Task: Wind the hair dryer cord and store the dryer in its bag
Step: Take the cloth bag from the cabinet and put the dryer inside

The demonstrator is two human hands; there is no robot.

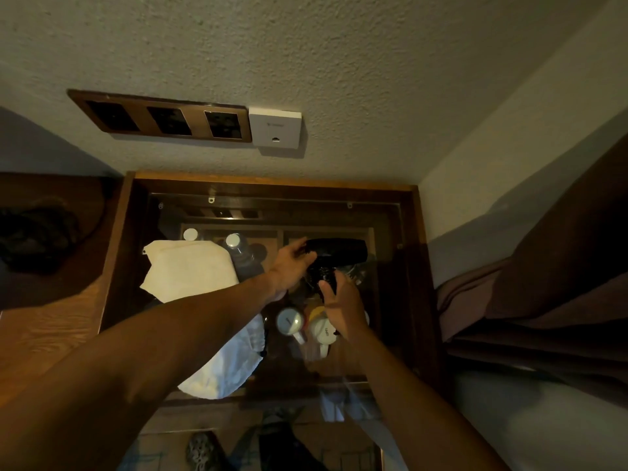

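Note:
A black hair dryer point(339, 250) is held over a glass-topped wooden stand, its barrel lying sideways and its handle pointing down. My left hand point(290, 266) grips the dryer's left end, fingers curled over it. My right hand point(343, 305) holds the handle from below, with the thumb against it. The cord looks bunched around the handle, dark and hard to make out. A white cloth bag point(224, 365) lies on the glass under my left forearm. A second white cloth point(190, 266) lies further back on the left.
The wooden stand point(272, 182) has a glass top, with bottles point(238, 248) and white mugs point(289, 321) beneath. A brown socket panel point(163, 116) and a white box point(276, 128) are on the wall. A bed point(543, 334) stands right and a wooden desk point(44, 314) left.

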